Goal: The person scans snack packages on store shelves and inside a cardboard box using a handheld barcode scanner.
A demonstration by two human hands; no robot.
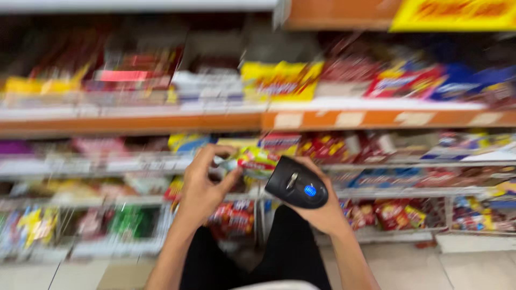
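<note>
Left hand [203, 185] is raised in front of the shelves with its fingers curled, thumb and fingertips pinching one end of a small snack packet [257, 161]. That packet is green and yellow with a red patch, crinkly, and too blurred to show more; it hangs in the air between the two hands, level with the middle shelf. Just right of it, the right hand [317, 207] is wrapped closed around a black handheld scanner [296, 182], whose rounded head carries a glowing blue button and tilts toward the packet, nearly touching it.

Behind the hands run orange-edged shelves [376, 119] packed with bagged snacks: red and pink packs at the upper left, yellow bags [280, 79] in the centre, red and blue bags at the upper right. Lower wire racks [408, 190] hold more red packets. Below, the person's black-clad legs [290, 252] show above a pale tiled floor [441, 268]. Motion blur smears everything.
</note>
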